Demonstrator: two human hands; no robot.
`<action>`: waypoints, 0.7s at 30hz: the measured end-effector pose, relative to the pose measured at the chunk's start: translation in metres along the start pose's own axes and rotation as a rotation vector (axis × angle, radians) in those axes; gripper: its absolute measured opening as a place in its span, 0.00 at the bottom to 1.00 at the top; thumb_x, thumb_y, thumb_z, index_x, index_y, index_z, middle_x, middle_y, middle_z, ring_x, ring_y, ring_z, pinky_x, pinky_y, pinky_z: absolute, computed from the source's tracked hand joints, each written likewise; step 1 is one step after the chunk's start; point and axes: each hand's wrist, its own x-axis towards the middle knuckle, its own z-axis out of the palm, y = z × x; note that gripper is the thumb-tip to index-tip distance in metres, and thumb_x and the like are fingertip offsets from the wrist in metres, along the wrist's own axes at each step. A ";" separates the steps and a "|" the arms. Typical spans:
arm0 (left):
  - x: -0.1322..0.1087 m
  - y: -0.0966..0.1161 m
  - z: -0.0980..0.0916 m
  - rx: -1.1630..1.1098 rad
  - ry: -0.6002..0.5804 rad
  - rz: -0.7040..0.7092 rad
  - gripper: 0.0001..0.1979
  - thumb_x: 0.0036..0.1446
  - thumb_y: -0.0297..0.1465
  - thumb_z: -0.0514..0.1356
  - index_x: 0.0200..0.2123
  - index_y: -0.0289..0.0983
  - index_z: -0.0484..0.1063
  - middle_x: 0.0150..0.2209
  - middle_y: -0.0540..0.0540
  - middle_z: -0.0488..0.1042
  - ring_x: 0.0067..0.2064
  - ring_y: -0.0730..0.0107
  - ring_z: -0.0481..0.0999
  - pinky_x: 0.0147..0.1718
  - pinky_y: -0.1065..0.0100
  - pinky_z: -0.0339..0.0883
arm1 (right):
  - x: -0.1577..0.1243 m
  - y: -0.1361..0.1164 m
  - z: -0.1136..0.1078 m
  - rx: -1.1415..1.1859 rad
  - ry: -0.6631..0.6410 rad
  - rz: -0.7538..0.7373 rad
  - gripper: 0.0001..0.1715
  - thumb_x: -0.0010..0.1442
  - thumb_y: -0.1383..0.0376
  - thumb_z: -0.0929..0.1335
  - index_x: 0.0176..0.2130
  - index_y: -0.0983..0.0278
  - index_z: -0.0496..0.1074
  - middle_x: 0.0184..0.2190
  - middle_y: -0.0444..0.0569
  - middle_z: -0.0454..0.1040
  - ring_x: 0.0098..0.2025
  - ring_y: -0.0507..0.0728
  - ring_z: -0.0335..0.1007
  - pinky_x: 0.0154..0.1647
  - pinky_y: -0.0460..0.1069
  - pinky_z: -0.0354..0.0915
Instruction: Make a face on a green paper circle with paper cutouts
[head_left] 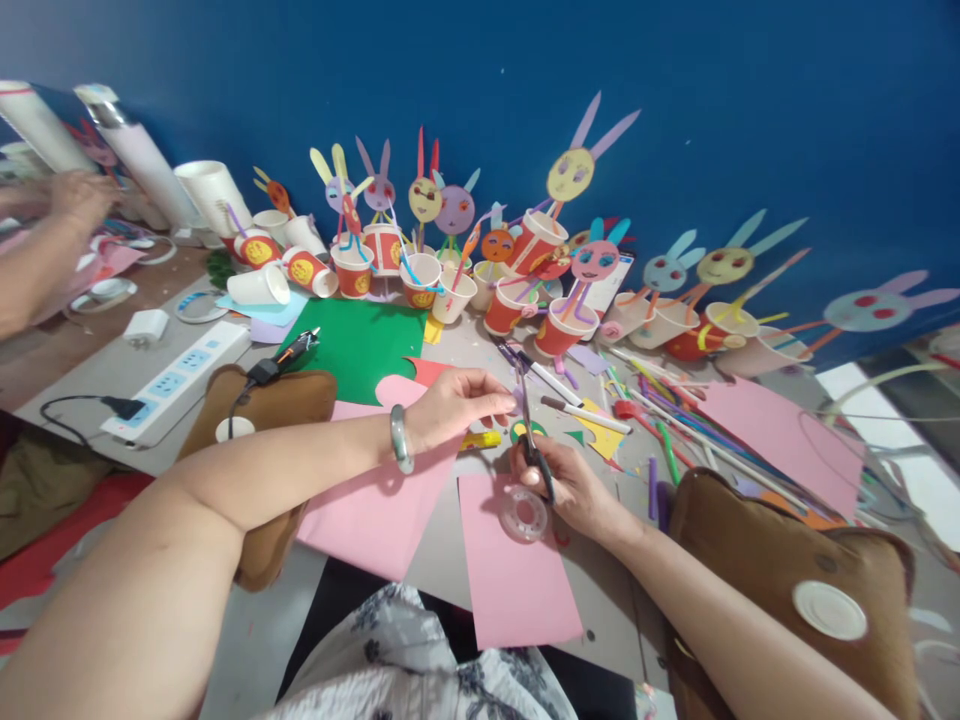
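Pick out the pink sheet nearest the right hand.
The pink sheet with the clear tape roll on it, beside the right hand; the left sheet lies under the left forearm, the right sheet farther off.

To your left on the desk (82, 380), a white power strip (176, 380) takes a black plug (124, 406), near a white charger (146, 327). One brown cushion-like warmer (300, 395) lies beside the strip, another brown warmer (735, 540) at your right. A tall flask (142, 155) stands by the blue wall (480, 70).
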 end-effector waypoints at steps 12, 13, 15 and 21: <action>0.000 0.001 0.000 0.005 -0.005 -0.002 0.11 0.52 0.33 0.68 0.29 0.32 0.71 0.26 0.50 0.75 0.28 0.79 0.73 0.33 0.70 0.67 | 0.000 0.005 0.000 -0.019 -0.015 -0.034 0.36 0.57 0.34 0.64 0.25 0.63 0.64 0.23 0.45 0.66 0.26 0.52 0.58 0.30 0.48 0.57; 0.000 0.001 0.000 0.005 -0.005 0.000 0.11 0.52 0.33 0.67 0.29 0.32 0.71 0.26 0.50 0.75 0.28 0.79 0.73 0.32 0.70 0.67 | 0.000 0.005 0.000 -0.021 -0.013 -0.034 0.36 0.57 0.34 0.64 0.25 0.63 0.64 0.23 0.45 0.65 0.26 0.52 0.57 0.30 0.48 0.57; 0.000 0.001 0.000 0.006 -0.001 0.004 0.10 0.52 0.33 0.67 0.29 0.32 0.72 0.26 0.51 0.75 0.27 0.79 0.73 0.32 0.71 0.67 | 0.000 0.006 0.000 -0.026 -0.008 -0.031 0.36 0.57 0.34 0.64 0.25 0.63 0.64 0.23 0.45 0.65 0.26 0.52 0.57 0.29 0.48 0.56; 0.000 0.002 -0.001 0.023 0.009 0.002 0.09 0.51 0.32 0.67 0.29 0.32 0.72 0.25 0.50 0.75 0.27 0.79 0.73 0.31 0.72 0.67 | -0.001 0.005 0.000 -0.011 -0.007 -0.031 0.37 0.57 0.33 0.63 0.25 0.63 0.64 0.23 0.44 0.64 0.26 0.52 0.56 0.29 0.48 0.55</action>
